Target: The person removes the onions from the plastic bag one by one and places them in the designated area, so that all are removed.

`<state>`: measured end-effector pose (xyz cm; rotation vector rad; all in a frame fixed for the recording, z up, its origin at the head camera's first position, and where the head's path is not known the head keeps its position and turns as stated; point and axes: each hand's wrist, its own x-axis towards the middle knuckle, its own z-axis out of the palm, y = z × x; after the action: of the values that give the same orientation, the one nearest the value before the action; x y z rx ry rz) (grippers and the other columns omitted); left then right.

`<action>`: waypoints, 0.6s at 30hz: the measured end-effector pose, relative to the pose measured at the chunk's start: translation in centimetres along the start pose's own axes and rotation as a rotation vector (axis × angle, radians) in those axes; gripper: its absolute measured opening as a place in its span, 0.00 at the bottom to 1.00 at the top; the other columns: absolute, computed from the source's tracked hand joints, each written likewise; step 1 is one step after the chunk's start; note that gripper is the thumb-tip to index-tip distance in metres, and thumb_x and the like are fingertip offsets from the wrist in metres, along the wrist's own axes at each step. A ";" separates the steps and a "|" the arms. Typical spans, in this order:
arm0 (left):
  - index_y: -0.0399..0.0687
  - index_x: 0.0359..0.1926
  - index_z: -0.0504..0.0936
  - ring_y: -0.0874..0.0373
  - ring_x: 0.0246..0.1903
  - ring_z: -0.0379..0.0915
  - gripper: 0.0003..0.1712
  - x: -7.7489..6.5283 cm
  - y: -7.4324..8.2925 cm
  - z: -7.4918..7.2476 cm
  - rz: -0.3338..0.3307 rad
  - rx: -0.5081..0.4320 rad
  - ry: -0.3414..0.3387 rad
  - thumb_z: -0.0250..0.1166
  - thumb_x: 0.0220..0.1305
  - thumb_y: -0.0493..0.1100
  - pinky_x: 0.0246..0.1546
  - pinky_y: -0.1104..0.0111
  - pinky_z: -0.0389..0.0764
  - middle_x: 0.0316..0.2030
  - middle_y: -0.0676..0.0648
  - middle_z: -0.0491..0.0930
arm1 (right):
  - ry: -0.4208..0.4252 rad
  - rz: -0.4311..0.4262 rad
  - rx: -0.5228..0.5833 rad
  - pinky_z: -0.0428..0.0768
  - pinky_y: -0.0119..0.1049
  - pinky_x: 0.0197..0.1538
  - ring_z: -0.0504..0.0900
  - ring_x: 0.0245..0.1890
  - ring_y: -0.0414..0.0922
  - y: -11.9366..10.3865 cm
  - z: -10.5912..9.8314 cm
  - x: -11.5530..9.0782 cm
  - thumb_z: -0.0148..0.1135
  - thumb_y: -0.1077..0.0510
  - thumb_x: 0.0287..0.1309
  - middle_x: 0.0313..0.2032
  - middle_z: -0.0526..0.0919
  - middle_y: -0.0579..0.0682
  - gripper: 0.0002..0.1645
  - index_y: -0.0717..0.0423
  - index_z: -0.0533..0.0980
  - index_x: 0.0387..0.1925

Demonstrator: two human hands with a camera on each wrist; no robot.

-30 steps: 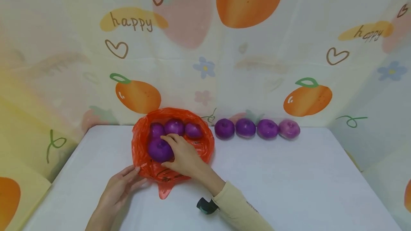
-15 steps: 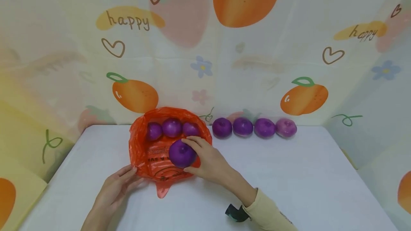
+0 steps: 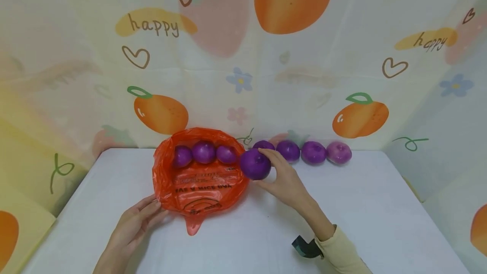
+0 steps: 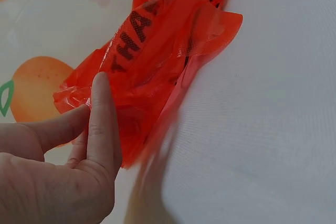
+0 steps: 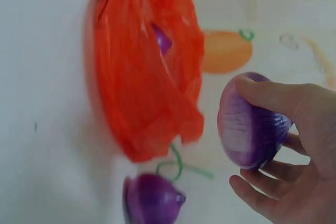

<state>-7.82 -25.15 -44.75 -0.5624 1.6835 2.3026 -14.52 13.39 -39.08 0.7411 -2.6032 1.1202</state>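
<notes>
My right hand (image 3: 287,181) grips a purple onion (image 3: 255,164) between thumb and fingers, beside the right rim of the red plastic bag (image 3: 201,210). In the right wrist view, the held onion (image 5: 249,124) shows a pale patch on its skin, apart from the bag. With thumb and fingers, my left hand (image 3: 131,229) pinches the bag's rim at its near left; the left wrist view shows the thumb and a straight finger meeting at the plastic (image 4: 136,72). The bag's mouth stands wide, and several purple onions (image 3: 204,152) lie in a row at its back.
Right of the bag, several more onions (image 3: 313,152) stand in a row along the table's back edge, the leftmost (image 3: 264,144) partly covered by the held one. A printed cloth (image 3: 300,54) hangs behind the white table (image 3: 236,248).
My right hand has lifted an onion out of the bag and carried it right, past the rim. The left hand keeps its place at the bag.
</notes>
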 end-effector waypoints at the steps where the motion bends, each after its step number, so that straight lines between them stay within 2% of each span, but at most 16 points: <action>1: 0.36 0.75 0.50 0.60 0.48 0.81 0.38 0.0 0.0 0.0 0.005 -0.003 -0.004 0.57 0.72 0.38 0.54 0.62 0.78 0.45 0.59 0.82 | 0.009 0.019 -0.005 0.79 0.47 0.58 0.74 0.60 0.49 0.4 -0.2 -0.1 0.79 0.56 0.45 0.63 0.72 0.51 0.47 0.53 0.67 0.67; 6: 0.35 0.75 0.50 0.60 0.48 0.81 0.39 0.0 -0.1 0.1 0.018 0.001 -0.022 0.58 0.71 0.39 0.55 0.62 0.78 0.46 0.59 0.81 | 0.020 0.100 -0.047 0.80 0.49 0.55 0.75 0.57 0.52 2.4 -0.8 -0.7 0.80 0.56 0.44 0.61 0.73 0.55 0.46 0.57 0.69 0.65; 11: 0.36 0.75 0.51 0.60 0.49 0.80 0.38 0.0 -0.1 0.3 0.020 0.001 -0.023 0.59 0.71 0.39 0.55 0.62 0.78 0.47 0.59 0.80 | -0.068 0.157 -0.108 0.80 0.50 0.55 0.76 0.56 0.54 4.1 -0.1 -1.5 0.79 0.56 0.44 0.61 0.73 0.58 0.47 0.59 0.68 0.65; 18: 0.37 0.75 0.50 0.60 0.48 0.81 0.39 0.0 -0.2 0.3 -0.014 -0.028 -0.013 0.58 0.72 0.39 0.56 0.62 0.77 0.48 0.57 0.79 | -0.143 0.124 -0.110 0.75 0.51 0.62 0.75 0.59 0.55 5.3 1.4 -1.7 0.81 0.55 0.42 0.59 0.75 0.58 0.48 0.62 0.69 0.64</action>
<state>-7.78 -24.81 -44.83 -0.5620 1.6382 2.3182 -15.84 16.08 -43.94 0.6668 -2.8398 0.9793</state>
